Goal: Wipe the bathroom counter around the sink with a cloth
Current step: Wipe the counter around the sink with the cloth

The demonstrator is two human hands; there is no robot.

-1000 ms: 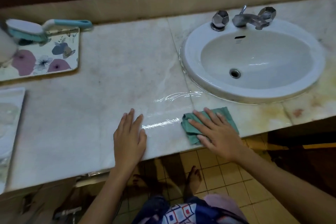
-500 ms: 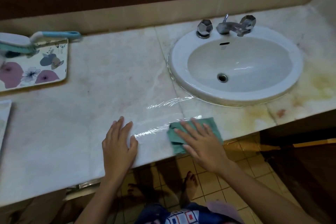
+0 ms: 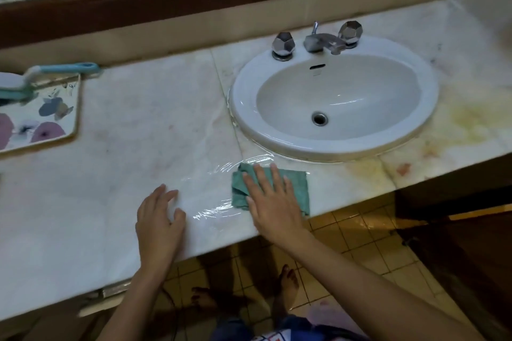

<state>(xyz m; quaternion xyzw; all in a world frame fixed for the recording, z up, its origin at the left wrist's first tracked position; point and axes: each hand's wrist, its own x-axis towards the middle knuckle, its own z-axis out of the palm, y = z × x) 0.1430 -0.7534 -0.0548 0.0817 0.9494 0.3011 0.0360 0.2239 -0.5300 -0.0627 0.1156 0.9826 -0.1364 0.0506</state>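
Note:
A green cloth lies flat on the pale marble counter, just in front of the white oval sink. My right hand presses down on the cloth with fingers spread, covering its left half. My left hand rests flat on the counter to the left of the cloth, holding nothing. Wet streaks shine on the marble between my hands and along the sink's front-left rim.
A chrome tap with two faceted knobs stands behind the basin. A floral tray with a blue-handled brush sits at the far left. Yellow stains mark the counter right of the sink. A mirror runs along the back wall.
My right hand has pushed the cloth forward toward the sink's front rim. My left hand stays flat on the counter. The view has shifted right and up.

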